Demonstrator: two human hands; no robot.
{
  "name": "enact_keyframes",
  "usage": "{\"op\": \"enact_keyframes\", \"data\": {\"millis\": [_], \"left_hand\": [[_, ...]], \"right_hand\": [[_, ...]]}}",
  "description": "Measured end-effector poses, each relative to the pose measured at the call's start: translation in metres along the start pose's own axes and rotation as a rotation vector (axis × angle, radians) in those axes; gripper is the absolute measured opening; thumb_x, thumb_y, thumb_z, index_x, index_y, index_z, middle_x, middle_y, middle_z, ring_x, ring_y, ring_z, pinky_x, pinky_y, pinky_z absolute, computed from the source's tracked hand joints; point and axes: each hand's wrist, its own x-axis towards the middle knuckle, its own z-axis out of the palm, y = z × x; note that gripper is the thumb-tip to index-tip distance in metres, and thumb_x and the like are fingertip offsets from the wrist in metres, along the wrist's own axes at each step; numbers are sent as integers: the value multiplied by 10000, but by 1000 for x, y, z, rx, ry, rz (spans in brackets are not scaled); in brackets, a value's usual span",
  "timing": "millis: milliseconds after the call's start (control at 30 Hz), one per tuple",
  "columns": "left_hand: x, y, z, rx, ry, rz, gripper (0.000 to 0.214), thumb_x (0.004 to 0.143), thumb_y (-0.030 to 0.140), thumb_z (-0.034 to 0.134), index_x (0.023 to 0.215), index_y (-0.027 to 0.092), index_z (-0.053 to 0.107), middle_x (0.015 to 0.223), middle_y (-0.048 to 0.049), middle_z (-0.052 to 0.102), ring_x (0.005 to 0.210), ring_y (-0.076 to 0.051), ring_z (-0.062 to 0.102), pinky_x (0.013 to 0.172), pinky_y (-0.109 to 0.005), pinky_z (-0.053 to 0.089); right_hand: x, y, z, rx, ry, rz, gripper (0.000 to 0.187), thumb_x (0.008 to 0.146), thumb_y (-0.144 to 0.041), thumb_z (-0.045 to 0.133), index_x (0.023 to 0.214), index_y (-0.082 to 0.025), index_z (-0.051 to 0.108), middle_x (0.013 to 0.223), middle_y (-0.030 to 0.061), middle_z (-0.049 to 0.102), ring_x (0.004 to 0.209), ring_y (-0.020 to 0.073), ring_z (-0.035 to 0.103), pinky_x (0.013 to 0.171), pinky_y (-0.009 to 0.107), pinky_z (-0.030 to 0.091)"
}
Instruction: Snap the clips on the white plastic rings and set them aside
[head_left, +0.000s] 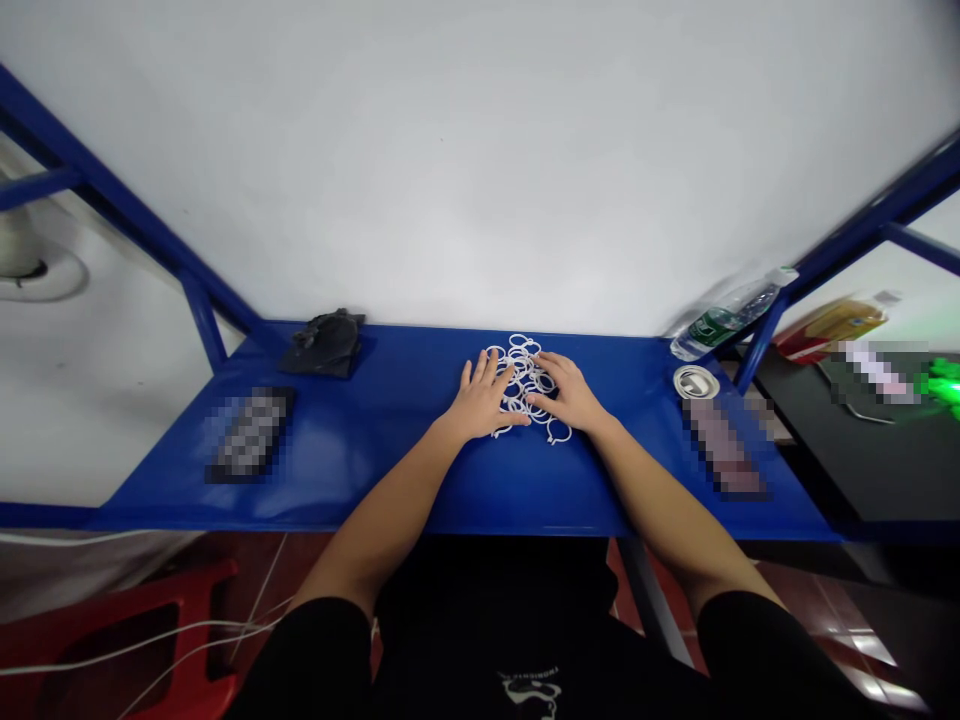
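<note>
A loose pile of thin white plastic rings [524, 343], each with a small clasp-like nub, lies on the blue tabletop [405, 400] in the middle. My left hand [486, 398] rests over the left side of the pile, fingers spread. On the right side lies my right hand [564, 392], palm down with its fingers apart, touching the rings. One ring [559, 430] sits at the near edge of the pile, by my right wrist. Parts of the pile are hidden under both hands.
A crumpled black bag [324, 343] lies at the back left, with a blurred dark item [255, 435] nearer. At the right are a clear water bottle [724, 318], a white roll [696, 383] and another blurred item [724, 448]. Blue frame bars [202, 310] flank the table.
</note>
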Motion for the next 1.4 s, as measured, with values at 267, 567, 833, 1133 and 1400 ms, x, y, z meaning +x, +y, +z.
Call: {"op": "enact_keyframes", "data": {"millis": [267,567,833,1133,1400], "left_hand": [[-1,-1,3,-57,-39,78,1199,794,893,630,1713,273,174,1794,-155,-5,1652,-409,-82,1316,-660,41],[5,2,10,-60,-14,14,1290,818,841,651,1718,190,-5,1783,-187,-40,1653,-386,-96,1325,-644,16],[9,-8,8,-90,71,-81,1298,829,840,633,1714,152,-21,1782,-213,63,1655,-416,-26,1327,-645,50],[12,-14,5,-47,111,-41,989,869,835,594,1638,248,389,1741,-169,294,1627,-422,204,1310,-661,115],[15,-29,-1,-33,128,-132,924,956,817,447,1641,202,372,1718,-200,331,1639,-423,152,1295,-692,72]], "right_hand": [[29,25,2,-9,-76,133,884,962,-831,440,1636,-259,447,1705,138,396,1609,408,281,1294,665,235],[103,30,17,-81,-312,163,886,984,-861,250,1509,-252,621,1664,113,468,1575,430,348,1276,709,228],[89,-6,10,181,-275,-43,778,1062,-746,232,1395,-224,703,1465,75,683,1441,309,566,1225,506,433],[-3,-8,-22,-37,-251,20,1142,785,-884,674,1697,-306,302,1791,119,141,1643,445,92,1282,719,184],[-9,-13,-1,-199,-350,97,1237,755,-945,622,1724,-312,186,1793,156,7,1626,512,-27,1219,825,75]]}}
